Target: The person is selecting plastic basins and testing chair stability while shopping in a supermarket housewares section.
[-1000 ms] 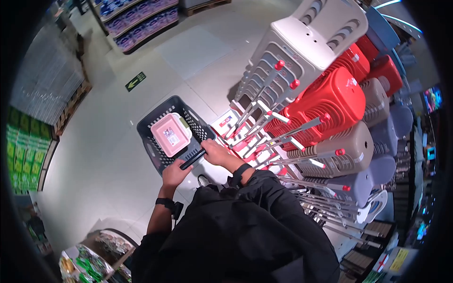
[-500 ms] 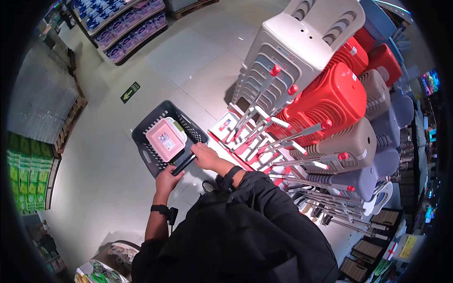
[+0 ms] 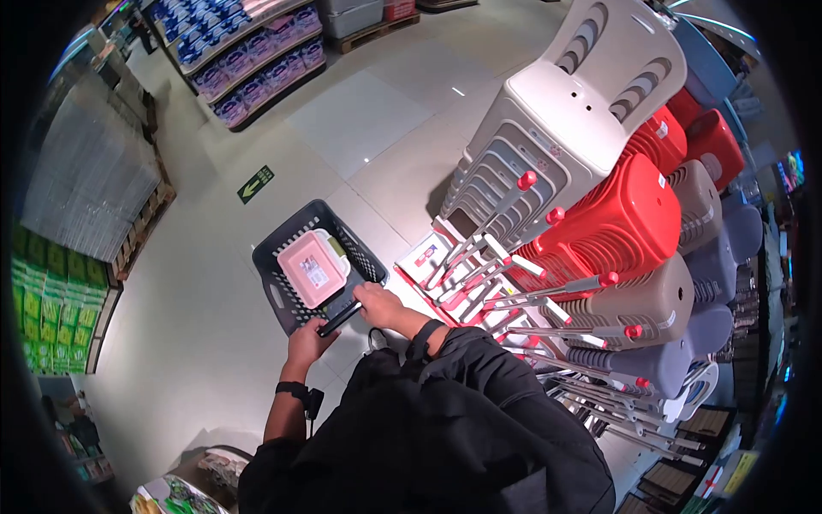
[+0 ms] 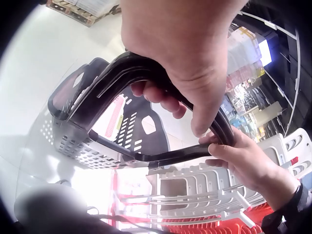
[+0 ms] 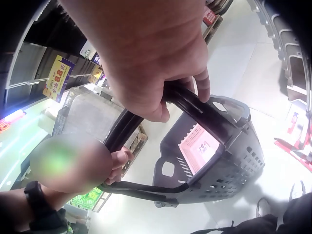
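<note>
A dark grey shopping basket [image 3: 281,293] with perforated sides holds a pink rectangular container [image 3: 313,269], a white rim showing beside it. Both hands grip the basket's black handle [image 3: 340,318]: the left hand [image 3: 308,343] at its near-left end, the right hand [image 3: 378,305] at its right end. In the left wrist view the left hand [image 4: 180,58] has its fingers curled round the handle, and the right hand [image 4: 248,158] pinches the bar farther along. The right wrist view shows the right hand [image 5: 151,63] wrapped over the handle, above the pink container [image 5: 200,148].
Stacked white chairs [image 3: 556,111] and red stools [image 3: 625,214] stand right of the basket, with metal-legged stools jutting toward it. Shelves of purple packs [image 3: 265,73] stand ahead. Wrapped goods on a pallet [image 3: 141,227] and green packs [image 3: 60,317] are at left. Pale tiled floor lies between.
The head view has shifted, so the basket sits slightly lower and to the right than half a second ago. Both hands still grip the handle, and the pink container stays inside.
</note>
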The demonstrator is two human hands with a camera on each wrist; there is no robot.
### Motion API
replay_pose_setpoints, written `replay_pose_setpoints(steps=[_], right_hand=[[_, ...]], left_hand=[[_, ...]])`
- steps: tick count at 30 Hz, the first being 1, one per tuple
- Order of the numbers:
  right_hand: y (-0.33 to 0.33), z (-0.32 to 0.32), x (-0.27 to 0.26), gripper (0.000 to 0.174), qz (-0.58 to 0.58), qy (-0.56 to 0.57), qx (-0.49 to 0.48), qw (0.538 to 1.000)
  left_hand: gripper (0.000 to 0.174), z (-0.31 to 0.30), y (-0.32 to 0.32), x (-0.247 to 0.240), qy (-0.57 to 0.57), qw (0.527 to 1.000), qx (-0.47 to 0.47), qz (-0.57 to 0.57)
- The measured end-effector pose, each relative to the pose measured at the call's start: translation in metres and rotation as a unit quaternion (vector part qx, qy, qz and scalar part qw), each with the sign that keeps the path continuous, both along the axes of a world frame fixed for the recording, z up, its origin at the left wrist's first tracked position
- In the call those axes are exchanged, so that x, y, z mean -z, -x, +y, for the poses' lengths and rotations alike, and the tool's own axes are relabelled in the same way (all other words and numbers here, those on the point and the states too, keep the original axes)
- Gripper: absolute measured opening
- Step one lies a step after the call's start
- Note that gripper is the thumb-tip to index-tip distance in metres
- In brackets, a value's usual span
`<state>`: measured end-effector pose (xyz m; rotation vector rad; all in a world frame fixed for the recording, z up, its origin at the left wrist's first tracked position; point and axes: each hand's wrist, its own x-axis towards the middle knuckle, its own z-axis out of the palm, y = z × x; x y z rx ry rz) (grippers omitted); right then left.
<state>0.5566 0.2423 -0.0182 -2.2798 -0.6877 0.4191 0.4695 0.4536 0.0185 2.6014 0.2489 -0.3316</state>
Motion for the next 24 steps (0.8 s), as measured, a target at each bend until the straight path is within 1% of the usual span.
replay_pose_setpoints(steps=[1, 2, 4, 5, 6, 8, 9, 10, 11, 12, 13, 14, 15, 16, 18, 20, 21, 22, 24], right_hand=[[-0.003, 0.002, 0.003, 0.029, -0.003, -0.007, -0.004, 1.000], [-0.004, 0.001, 0.006, 0.029, -0.006, -0.004, 0.012, 1.000], [-0.006, 0.000, 0.006, 0.035, 0.007, -0.009, -0.002, 1.000], [-0.004, -0.003, 0.006, 0.041, 0.024, 0.004, 0.013, 1.000], [-0.003, -0.010, 0.006, 0.041, 0.021, 0.006, 0.029, 0.999], [0.006, -0.032, 0.003, 0.050, 0.074, -0.012, 0.101, 0.992], [0.010, -0.048, -0.001, 0.056, 0.097, 0.010, 0.119, 0.988], [0.014, -0.064, -0.001, 0.055, 0.095, 0.003, 0.149, 0.984], [0.018, -0.082, -0.002, 0.055, 0.115, 0.004, 0.183, 0.976], [0.023, -0.099, 0.007, 0.055, 0.115, 0.018, 0.225, 0.967], [0.029, -0.116, -0.008, 0.055, 0.150, -0.019, 0.276, 0.949], [0.036, -0.133, 0.006, 0.055, 0.117, -0.020, 0.322, 0.939], [0.040, -0.149, 0.011, 0.053, 0.119, -0.029, 0.380, 0.917], [0.048, -0.165, 0.007, 0.052, 0.095, -0.029, 0.412, 0.906], [0.059, -0.192, 0.004, 0.054, 0.121, -0.072, 0.495, 0.857], [0.074, -0.216, 0.002, 0.054, 0.098, -0.123, 0.549, 0.821], [0.079, -0.225, 0.015, 0.055, 0.066, -0.122, 0.586, 0.798], [0.081, -0.237, 0.025, 0.056, 0.061, -0.150, 0.594, 0.788], [0.085, -0.258, 0.045, 0.061, 0.091, -0.228, 0.617, 0.748]], left_hand=[[0.039, 0.002, -0.002, 0.000, 0.012, 1.000, 0.007, -0.005], [0.039, 0.004, -0.004, 0.001, 0.014, 1.000, 0.024, -0.007], [0.040, 0.005, -0.008, -0.003, 0.032, 0.999, 0.013, 0.015], [0.041, 0.007, -0.011, -0.003, 0.036, 0.998, 0.019, 0.050], [0.042, 0.012, -0.013, 0.002, 0.041, 0.996, 0.050, 0.059], [0.042, 0.019, -0.022, 0.006, 0.089, 0.985, 0.106, 0.100], [0.042, 0.017, -0.030, 0.010, 0.090, 0.984, 0.119, 0.100], [0.042, 0.012, -0.037, 0.015, 0.205, 0.970, 0.077, 0.109], [0.043, 0.008, -0.044, 0.020, 0.316, 0.941, 0.034, 0.119], [0.043, 0.001, -0.054, 0.015, 0.315, 0.940, 0.046, 0.123], [0.042, -0.010, -0.071, 0.005, 0.298, 0.947, 0.089, 0.078], [0.042, -0.023, -0.086, -0.006, 0.281, 0.950, 0.133, 0.034], [0.043, -0.040, -0.100, -0.022, 0.306, 0.941, 0.133, 0.055], [0.043, -0.057, -0.111, -0.020, 0.305, 0.939, 0.146, 0.058], [0.047, -0.090, -0.131, -0.012, 0.358, 0.912, 0.198, 0.027], [0.043, -0.136, -0.140, -0.029, 0.339, 0.907, 0.250, 0.011], [0.049, -0.154, -0.146, -0.032, 0.351, 0.896, 0.271, 0.036], [0.049, -0.174, -0.152, -0.033, 0.347, 0.895, 0.279, 0.036], [0.059, -0.217, -0.154, -0.033, 0.404, 0.863, 0.294, 0.072]])
